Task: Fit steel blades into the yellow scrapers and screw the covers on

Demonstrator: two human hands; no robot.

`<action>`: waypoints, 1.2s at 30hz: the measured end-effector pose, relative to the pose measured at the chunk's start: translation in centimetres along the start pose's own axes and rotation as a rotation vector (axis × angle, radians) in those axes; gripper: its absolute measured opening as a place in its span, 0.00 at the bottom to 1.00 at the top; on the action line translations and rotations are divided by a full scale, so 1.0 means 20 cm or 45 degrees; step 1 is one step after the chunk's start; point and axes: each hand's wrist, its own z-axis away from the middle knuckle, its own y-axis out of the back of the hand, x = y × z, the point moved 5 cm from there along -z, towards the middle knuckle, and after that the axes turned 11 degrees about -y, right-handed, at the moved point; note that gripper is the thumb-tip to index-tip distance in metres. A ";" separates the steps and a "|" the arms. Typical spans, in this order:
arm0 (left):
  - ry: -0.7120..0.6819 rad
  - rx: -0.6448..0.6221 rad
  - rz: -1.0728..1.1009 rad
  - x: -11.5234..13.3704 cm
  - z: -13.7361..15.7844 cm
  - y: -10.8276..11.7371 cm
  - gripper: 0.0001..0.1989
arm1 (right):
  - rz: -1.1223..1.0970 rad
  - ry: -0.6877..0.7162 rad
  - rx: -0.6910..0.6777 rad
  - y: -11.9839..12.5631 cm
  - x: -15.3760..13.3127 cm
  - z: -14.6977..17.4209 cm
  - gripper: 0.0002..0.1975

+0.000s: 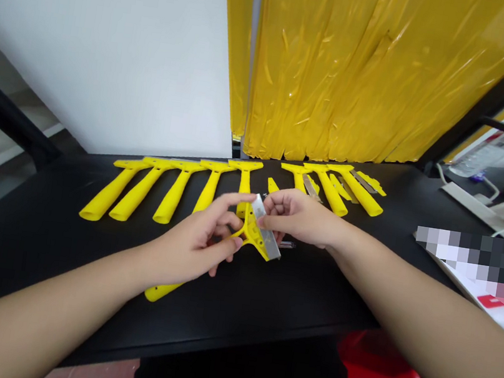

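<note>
Left hand (205,232): grip pinching the yellow scraper (251,233) near its neck.
Right hand (295,216): grip pinching the metal strip (267,230) along the scraper's head — thumb on its face.
Yellow scraper: between both hands, handle slanting lower left; whether it touches the black desk (233,312), I cannot tell.
Left row: five more scrapers (176,193), heads away from the person.
Right group: further scrapers (333,192) beside flat blades (311,186).
Backdrop: white panel (114,36) — yellow curtain (368,74) beside it.
</note>
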 end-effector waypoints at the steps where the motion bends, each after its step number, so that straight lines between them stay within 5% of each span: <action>1: -0.012 -0.020 -0.104 0.01 0.01 0.00 0.29 | 0.008 0.006 -0.003 0.00 0.00 0.00 0.12; 5: -0.060 -0.027 -0.370 0.03 0.01 0.01 0.24 | 0.011 0.038 -0.018 -0.01 0.00 0.00 0.14; 10: -0.044 -0.009 -0.297 0.03 0.01 0.01 0.26 | 0.074 0.095 -0.030 0.02 -0.02 0.01 0.16; 15: 0.105 0.013 -0.160 -0.01 0.01 0.00 0.27 | 0.836 0.467 0.740 0.24 -0.11 0.04 0.08; 17: 0.142 0.024 -0.131 -0.01 0.01 0.00 0.27 | 1.243 0.505 0.872 0.27 -0.11 0.02 0.11; 22: 0.153 0.034 -0.095 -0.04 0.00 0.00 0.28 | 1.686 0.222 0.766 0.24 -0.03 -0.07 0.15; 36: 0.141 0.016 -0.076 -0.08 0.00 0.00 0.28 | 1.828 0.032 0.856 0.20 -0.07 -0.09 0.09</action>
